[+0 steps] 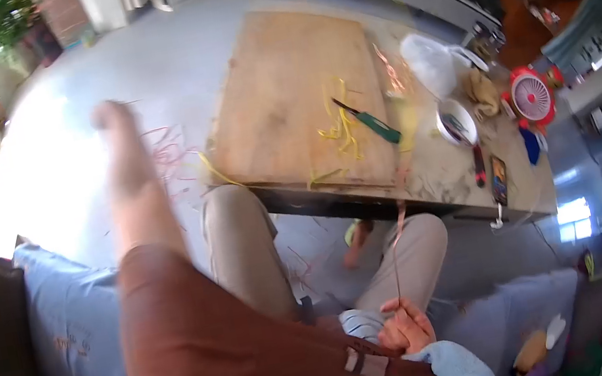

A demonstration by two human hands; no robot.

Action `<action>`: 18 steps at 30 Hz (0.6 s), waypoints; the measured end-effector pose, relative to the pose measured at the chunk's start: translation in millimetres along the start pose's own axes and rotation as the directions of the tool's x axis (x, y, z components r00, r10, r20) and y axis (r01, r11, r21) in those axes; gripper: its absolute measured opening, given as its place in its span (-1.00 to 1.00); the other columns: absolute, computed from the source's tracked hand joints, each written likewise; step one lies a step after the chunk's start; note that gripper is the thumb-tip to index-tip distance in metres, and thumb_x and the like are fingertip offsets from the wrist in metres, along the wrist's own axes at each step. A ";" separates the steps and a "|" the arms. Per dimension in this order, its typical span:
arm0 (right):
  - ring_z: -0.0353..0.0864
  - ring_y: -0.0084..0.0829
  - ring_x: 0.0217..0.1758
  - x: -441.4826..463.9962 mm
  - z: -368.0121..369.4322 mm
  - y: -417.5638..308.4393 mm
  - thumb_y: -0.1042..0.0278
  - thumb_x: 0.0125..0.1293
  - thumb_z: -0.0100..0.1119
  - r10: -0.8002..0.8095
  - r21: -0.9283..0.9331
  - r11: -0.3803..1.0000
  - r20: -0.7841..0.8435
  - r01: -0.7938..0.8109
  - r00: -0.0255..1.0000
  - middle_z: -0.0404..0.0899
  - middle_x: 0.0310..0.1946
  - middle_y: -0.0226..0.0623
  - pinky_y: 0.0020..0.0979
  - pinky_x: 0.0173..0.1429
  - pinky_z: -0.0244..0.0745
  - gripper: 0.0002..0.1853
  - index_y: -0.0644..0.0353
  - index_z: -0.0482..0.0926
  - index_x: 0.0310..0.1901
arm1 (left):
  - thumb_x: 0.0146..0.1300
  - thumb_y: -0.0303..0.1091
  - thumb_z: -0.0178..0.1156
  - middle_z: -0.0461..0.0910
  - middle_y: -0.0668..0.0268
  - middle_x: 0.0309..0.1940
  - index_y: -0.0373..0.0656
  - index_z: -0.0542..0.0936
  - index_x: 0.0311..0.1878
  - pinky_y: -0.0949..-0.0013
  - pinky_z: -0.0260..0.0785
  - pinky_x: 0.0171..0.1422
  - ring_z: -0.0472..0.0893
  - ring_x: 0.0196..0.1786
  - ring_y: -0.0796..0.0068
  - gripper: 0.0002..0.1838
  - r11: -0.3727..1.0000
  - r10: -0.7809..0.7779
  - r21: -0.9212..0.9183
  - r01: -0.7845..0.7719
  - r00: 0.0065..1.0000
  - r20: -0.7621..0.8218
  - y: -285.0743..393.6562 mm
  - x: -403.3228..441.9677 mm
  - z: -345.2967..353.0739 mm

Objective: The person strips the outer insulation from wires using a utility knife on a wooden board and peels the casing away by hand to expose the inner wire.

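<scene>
Left arm [170,316] outstretched, forearm [140,200] bare — left hand [115,122] blurred, right hand [406,329] curled closed, fingers [417,314] bent

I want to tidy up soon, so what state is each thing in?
Green-handled knife: blade bare, lying down.
Wooden board: lying flat.
Yellow strips: loose, tangled.
Copper wire: bare, stretched out.
White bowl: uncovered, things inside.
Phone: face up, screen lit.
Plastic bag: crumpled.
Right hand: closed on the wire.
Left hand: blurred, cannot tell.
</scene>
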State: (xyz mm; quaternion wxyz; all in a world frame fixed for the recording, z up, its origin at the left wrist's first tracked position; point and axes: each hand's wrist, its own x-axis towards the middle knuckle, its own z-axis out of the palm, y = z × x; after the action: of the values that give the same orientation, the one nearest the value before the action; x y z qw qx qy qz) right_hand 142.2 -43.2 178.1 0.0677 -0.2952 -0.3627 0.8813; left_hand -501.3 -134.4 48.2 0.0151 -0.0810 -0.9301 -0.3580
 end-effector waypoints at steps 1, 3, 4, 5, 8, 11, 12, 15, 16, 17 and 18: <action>-0.12 -0.69 -0.75 -9.7 -4.9 7.9 0.26 0.41 -0.23 -0.012 0.054 0.998 -0.049 0.015 0.999 -0.05 -0.78 -0.58 -0.61 -0.64 -0.10 -0.70 0.24 0.32 0.05 | 0.32 -0.11 -0.13 0.49 0.22 -0.26 -0.20 0.48 -0.14 0.32 0.32 -0.32 0.44 -0.32 0.43 -0.65 0.915 -0.032 -0.402 0.020 0.999 -0.023 -16.8 -10.3 4.8; -0.12 -0.69 -0.76 -23.1 -1.3 30.2 0.29 0.41 -0.23 -0.016 0.178 0.984 -0.091 0.032 0.996 -0.04 -0.78 -0.57 -0.61 -0.66 -0.09 -0.69 0.25 0.32 0.09 | 0.32 -0.07 -0.18 0.56 0.18 -0.52 -0.27 0.51 -0.29 0.32 0.33 -0.52 0.49 -0.57 0.41 -0.56 0.707 -0.065 -0.707 0.015 0.997 -0.044 -20.3 -43.6 5.5; -0.12 -0.69 -0.76 -6.0 3.8 29.5 0.30 0.42 -0.23 0.009 0.141 0.990 -0.092 0.004 0.996 -0.05 -0.79 -0.56 -0.61 -0.68 -0.15 -0.68 0.24 0.33 0.10 | 0.31 -0.03 -0.21 0.55 0.15 -0.56 -0.29 0.50 -0.31 0.26 0.32 -0.53 0.48 -0.59 0.36 -0.52 0.718 -0.057 -0.696 -0.013 0.995 -0.078 4.0 -52.2 -3.9; -0.12 -0.70 -0.76 6.2 7.2 29.2 0.30 0.41 -0.22 0.044 0.110 0.993 -0.046 -0.038 0.998 -0.06 -0.79 -0.56 -0.62 -0.69 -0.16 -0.69 0.23 0.35 0.08 | 0.30 0.01 -0.23 0.54 0.12 -0.61 -0.31 0.50 -0.33 0.19 0.32 -0.54 0.47 -0.62 0.32 -0.48 0.731 -0.065 -0.682 -0.021 0.993 -0.100 11.2 -56.2 -12.6; -0.12 -0.72 -0.75 19.6 9.8 40.9 0.31 0.41 -0.21 0.099 0.141 0.985 0.036 -0.103 0.994 -0.06 -0.78 -0.58 -0.63 -0.69 -0.17 -0.70 0.24 0.36 0.08 | 0.23 0.10 -0.09 0.55 0.01 -0.53 -0.37 0.52 -0.36 0.13 0.38 -0.32 0.55 -0.48 0.11 -0.41 0.974 -0.007 0.220 -0.048 0.970 0.242 -72.4 -89.0 7.2; -0.12 -0.74 -0.75 23.3 9.7 40.5 0.32 0.40 -0.19 0.064 0.191 0.979 0.015 -0.066 0.998 -0.05 -0.77 -0.60 -0.64 -0.68 -0.17 -0.70 0.24 0.37 0.08 | 0.20 0.15 -0.05 0.57 -0.01 -0.29 -0.35 0.53 -0.30 0.07 0.34 -0.07 0.56 -0.17 0.03 -0.40 0.779 0.039 0.575 -0.252 0.934 0.356 -98.8 -153.3 2.8; -0.12 -0.74 -0.75 21.8 6.4 40.8 0.32 0.40 -0.19 0.046 0.159 0.986 0.015 -0.048 0.999 -0.05 -0.77 -0.61 -0.64 -0.68 -0.17 -0.70 0.24 0.37 0.07 | 0.23 0.08 -0.05 0.58 0.05 -0.29 -0.32 0.53 -0.29 0.13 0.37 -0.11 0.57 -0.21 0.12 -0.47 0.812 0.185 0.476 -0.338 0.922 0.340 -84.6 -177.2 -2.0; -0.10 -0.76 -0.73 17.8 8.1 40.3 0.31 0.40 -0.16 0.082 0.065 0.994 0.039 -0.084 0.996 -0.04 -0.76 -0.64 -0.66 -0.67 -0.16 -0.70 0.23 0.38 0.07 | 0.30 -0.16 -0.06 0.57 0.23 -0.29 -0.24 0.53 -0.23 0.37 0.42 -0.26 0.58 -0.32 0.37 -0.68 0.932 0.203 -0.362 -0.014 0.849 0.488 1.8 -247.0 -4.4; -0.10 -0.76 -0.73 17.7 11.0 40.3 0.30 0.40 -0.16 0.109 0.037 0.993 0.052 -0.111 0.993 -0.04 -0.76 -0.64 -0.66 -0.66 -0.15 -0.70 0.23 0.38 0.07 | 0.32 -0.22 -0.08 0.56 0.29 -0.31 -0.23 0.51 -0.19 0.51 0.42 -0.28 0.55 -0.35 0.50 -0.72 0.839 0.281 -0.538 0.084 0.779 0.560 35.3 -275.3 -7.6; -0.10 -0.77 -0.72 17.3 13.8 41.1 0.30 0.40 -0.16 0.136 0.007 0.991 0.072 -0.136 0.988 -0.04 -0.76 -0.65 -0.66 -0.66 -0.15 -0.70 0.23 0.38 0.07 | 0.34 -0.21 -0.05 0.56 0.26 -0.30 -0.28 0.50 -0.14 0.46 0.45 -0.23 0.56 -0.33 0.52 -0.69 0.762 0.305 -0.621 0.186 0.743 0.597 65.3 -299.8 -6.2; -0.09 -0.77 -0.71 16.5 14.9 42.6 0.31 0.40 -0.17 0.122 0.005 0.992 0.100 -0.123 0.987 -0.02 -0.74 -0.65 -0.67 -0.64 -0.13 -0.70 0.22 0.37 0.08 | 0.35 -0.20 -0.05 0.56 0.23 -0.26 -0.30 0.47 -0.10 0.44 0.47 -0.20 0.57 -0.31 0.49 -0.67 0.623 0.293 -0.700 0.350 0.725 0.624 96.7 -326.1 -6.8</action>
State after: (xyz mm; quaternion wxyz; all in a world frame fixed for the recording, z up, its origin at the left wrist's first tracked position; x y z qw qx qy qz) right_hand 124.2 -77.6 149.8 -0.0031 -0.2721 -0.3420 0.8994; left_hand -164.2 -113.9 89.4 -0.3736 -0.1896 -0.6153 -0.6677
